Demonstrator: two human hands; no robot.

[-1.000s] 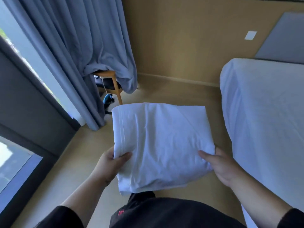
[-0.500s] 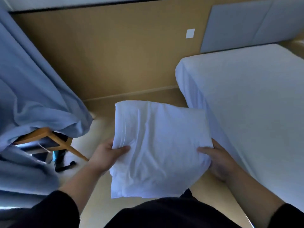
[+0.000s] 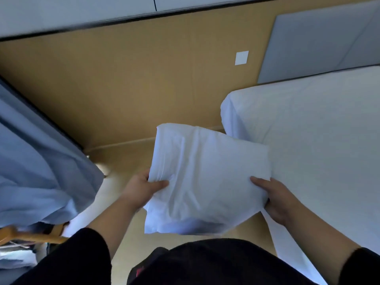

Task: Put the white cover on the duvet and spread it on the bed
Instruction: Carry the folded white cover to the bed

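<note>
While a dark garment (image 3: 216,264) fills the bottom edge of the frame, two bare forearms in dark sleeves reach up from it toward the middle. The left hand (image 3: 141,188) grips the left edge of a folded white cover (image 3: 205,177), its thumb lying on top of the cloth and its fingers hidden beneath. The right hand (image 3: 277,200) grasps the lower right corner of the same cover, thumb on top and fingers curled under. The cover is held in the air at the centre of the frame, folded into a thick, roughly square bundle with stacked edges showing along its left side; its far right corner overlaps the near corner of the bed (image 3: 318,140) in the picture, though whether it touches the bed cannot be told.

At the lower left, part of a wooden chair (image 3: 30,236) shows under a blue curtain (image 3: 41,171) that hangs down the left side. A pale floor (image 3: 127,161) runs between the curtain and the bed. The bed, dressed in a white sheet, takes up the right side. Beyond it, at the upper right, stands a grey headboard (image 3: 320,44). A tan wall (image 3: 133,79) spans the background, with a white switch plate (image 3: 241,58) on it left of the headboard.
</note>
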